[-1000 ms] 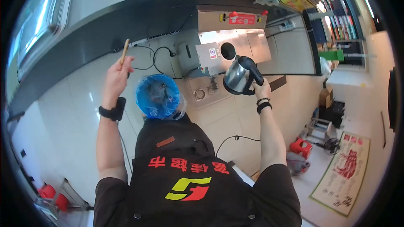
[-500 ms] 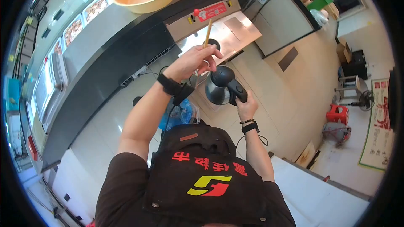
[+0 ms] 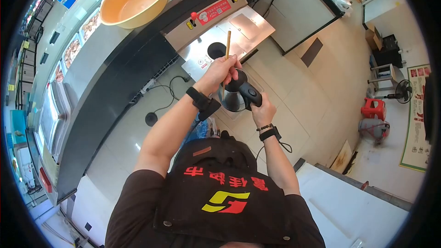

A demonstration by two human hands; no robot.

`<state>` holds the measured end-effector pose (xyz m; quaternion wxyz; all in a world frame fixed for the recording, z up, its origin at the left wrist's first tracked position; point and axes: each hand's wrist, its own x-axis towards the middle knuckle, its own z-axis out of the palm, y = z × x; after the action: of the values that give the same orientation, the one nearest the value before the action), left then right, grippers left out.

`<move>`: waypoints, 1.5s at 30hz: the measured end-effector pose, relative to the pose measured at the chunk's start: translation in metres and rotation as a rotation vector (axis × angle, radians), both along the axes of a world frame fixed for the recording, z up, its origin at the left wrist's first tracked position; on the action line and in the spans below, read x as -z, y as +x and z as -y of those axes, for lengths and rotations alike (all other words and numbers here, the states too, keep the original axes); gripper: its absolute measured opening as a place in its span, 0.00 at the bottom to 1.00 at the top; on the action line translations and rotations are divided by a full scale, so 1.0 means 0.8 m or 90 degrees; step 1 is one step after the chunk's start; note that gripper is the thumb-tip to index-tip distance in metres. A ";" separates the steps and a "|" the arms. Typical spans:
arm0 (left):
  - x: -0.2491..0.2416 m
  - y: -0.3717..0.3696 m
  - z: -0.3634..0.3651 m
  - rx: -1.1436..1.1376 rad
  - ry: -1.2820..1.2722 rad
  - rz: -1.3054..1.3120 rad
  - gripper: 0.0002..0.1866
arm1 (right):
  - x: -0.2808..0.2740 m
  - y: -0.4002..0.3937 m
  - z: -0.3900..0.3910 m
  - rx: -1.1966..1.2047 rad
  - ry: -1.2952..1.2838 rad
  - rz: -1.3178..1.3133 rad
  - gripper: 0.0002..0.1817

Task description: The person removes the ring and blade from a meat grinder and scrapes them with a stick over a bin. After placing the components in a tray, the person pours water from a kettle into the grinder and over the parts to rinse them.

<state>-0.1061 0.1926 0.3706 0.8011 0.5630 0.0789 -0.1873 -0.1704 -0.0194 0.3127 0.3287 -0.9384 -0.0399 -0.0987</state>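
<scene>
My right hand (image 3: 263,111) grips the black handle of an electric kettle (image 3: 233,103) with a steel body and dark lid. The kettle is held in front of my apron, above the floor. My left hand (image 3: 219,71) is closed around a thin wooden stick (image 3: 228,44), which stands nearly upright. Its upper end rises above my fingers, and its lower part runs down past the kettle's near side. The fingers of my left hand overlap the lid's edge in this view. Just beyond them is a steel-topped unit (image 3: 241,25) with a dark round opening and red-knobbed levers.
An orange basin (image 3: 138,0) stands on the counter (image 3: 87,76) to the left, near trays of food behind glass. A cable (image 3: 172,93) lies on the tiled floor. Farther right are a red stool (image 3: 373,109), a fan (image 3: 403,92) and a white worktop (image 3: 342,209).
The view has shifted, so the basin and steel unit sit farther left. My left fingers have closed in around the stick and lie nearer the kettle's lid. My right hand still holds the kettle.
</scene>
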 end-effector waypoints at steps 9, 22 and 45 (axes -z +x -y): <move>0.004 0.009 0.013 -0.042 0.071 0.015 0.20 | -0.006 0.046 0.004 -0.053 -0.113 -0.008 0.19; 0.017 0.044 0.001 -0.093 -0.117 0.017 0.21 | -0.029 0.105 -0.007 -0.106 -0.297 -0.095 0.18; 0.116 -0.383 -0.277 -0.881 0.132 -0.108 0.19 | -0.017 0.312 -0.306 -0.583 -0.907 -0.076 0.14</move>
<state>-0.4121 0.4145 0.2774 0.6695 0.4404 0.4984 0.3308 0.0790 0.2250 0.3265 -0.3315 -0.8162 -0.4512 0.1423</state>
